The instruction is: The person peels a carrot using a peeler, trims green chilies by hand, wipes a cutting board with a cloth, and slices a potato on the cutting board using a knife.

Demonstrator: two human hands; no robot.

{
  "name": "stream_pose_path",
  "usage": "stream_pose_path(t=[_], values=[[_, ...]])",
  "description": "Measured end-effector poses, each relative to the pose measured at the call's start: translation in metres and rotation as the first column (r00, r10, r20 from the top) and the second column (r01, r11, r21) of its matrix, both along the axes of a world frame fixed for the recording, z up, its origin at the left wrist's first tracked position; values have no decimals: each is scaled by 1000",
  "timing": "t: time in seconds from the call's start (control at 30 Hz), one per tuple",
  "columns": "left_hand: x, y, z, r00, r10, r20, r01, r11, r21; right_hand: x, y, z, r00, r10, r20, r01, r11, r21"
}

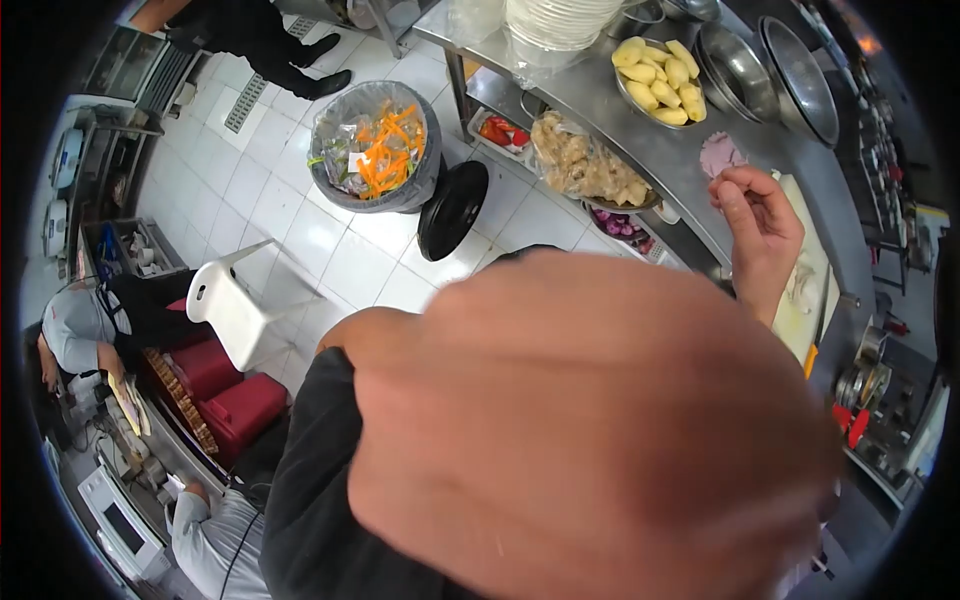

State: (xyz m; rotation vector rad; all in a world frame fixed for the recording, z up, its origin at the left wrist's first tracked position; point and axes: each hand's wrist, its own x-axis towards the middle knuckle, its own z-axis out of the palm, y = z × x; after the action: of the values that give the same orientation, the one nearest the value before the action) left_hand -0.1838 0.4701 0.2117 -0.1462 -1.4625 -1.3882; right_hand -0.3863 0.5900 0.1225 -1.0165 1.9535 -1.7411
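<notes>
My left hand [762, 225] is raised over the right side of the metal counter [610, 115], palm toward the camera, fingers curled and thumb pressed in. A crumpled pink piece [720, 155] lies just past its fingertips; whether they hold it is unclear. Beside this hand is a pale cutting board [795, 330] with whitish food on it, partly covered. My right hand [590, 420] fills the centre, very close to the camera and blurred; its fingers cannot be made out. A bowl of peeled yellow pieces [660, 80] stands farther up the counter.
Metal bowls [738, 70] and stacked white containers [555, 35] stand on the counter. A bag of pale food [585, 160] sits below its edge. A lined bin [375, 150], a black lid [452, 210] and a white chair [235, 310] are on the floor. Other people are at upper left and lower left.
</notes>
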Motion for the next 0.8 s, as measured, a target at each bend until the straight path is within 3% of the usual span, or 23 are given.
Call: stream_pose_path(t=[0.1,0.17,0.2,0.23,0.3,0.37,0.43,0.47,0.5,0.53,0.57,0.6,0.63,0.67,0.7,0.73,0.77,0.8], values=[[-5,-38,-40,976,215,43,-197,945,-260,-9,14,-9,999,-51,1,51,998,20],[6,-71,-77,849,406,338,-344,911,-229,-10,25,-14,992,-123,-9,123,992,18],[9,-89,-101,774,493,397,-388,865,-318,-13,33,-18,988,-155,-1,155,987,32],[10,-101,-130,752,453,479,-503,864,-27,-17,44,-23,982,-190,5,189,981,43],[20,-136,-179,675,445,589,-632,761,149,-20,58,-28,957,-289,16,287,955,73],[35,-181,-234,525,450,723,-720,688,94,-27,74,-38,931,-364,14,361,927,97],[63,-244,-319,219,450,866,-557,786,-268,-34,92,-52,897,-442,24,436,891,131],[77,-273,-398,-181,414,892,-539,717,-442,-37,104,-59,883,-469,-6,462,866,191],[90,-301,-472,-549,298,781,-411,717,-563,-40,116,-66,868,-495,-35,487,837,249],[84,-280,-435,-484,227,845,-434,776,-457,-43,124,-69,849,-524,-67,518,801,299],[78,-257,-415,-389,318,865,-434,765,-476,-40,130,-68,811,-572,-121,578,753,314],[70,-239,-398,-241,436,867,-319,808,-496,-40,139,-71,795,-594,-122,601,744,292],[65,-235,-408,-37,371,928,-339,869,-361,-40,152,-76,771,-624,-124,632,726,273],[48,-215,-393,-101,423,901,-278,857,-433,-37,171,-79,738,-662,-133,671,696,257],[36,-200,-389,33,444,895,-237,874,-425,-37,186,-85,719,-670,-186,694,674,254],[19,-179,-367,100,409,907,-167,905,-390,-36,200,-87,687,-704,-180,722,635,275],[10,-175,-390,227,349,909,-191,932,-310,-37,210,-88,661,-731,-172,742,602,293],[-8,-151,-367,295,231,927,-193,965,-179,-41,222,-92,643,-749,-159,753,579,312]])
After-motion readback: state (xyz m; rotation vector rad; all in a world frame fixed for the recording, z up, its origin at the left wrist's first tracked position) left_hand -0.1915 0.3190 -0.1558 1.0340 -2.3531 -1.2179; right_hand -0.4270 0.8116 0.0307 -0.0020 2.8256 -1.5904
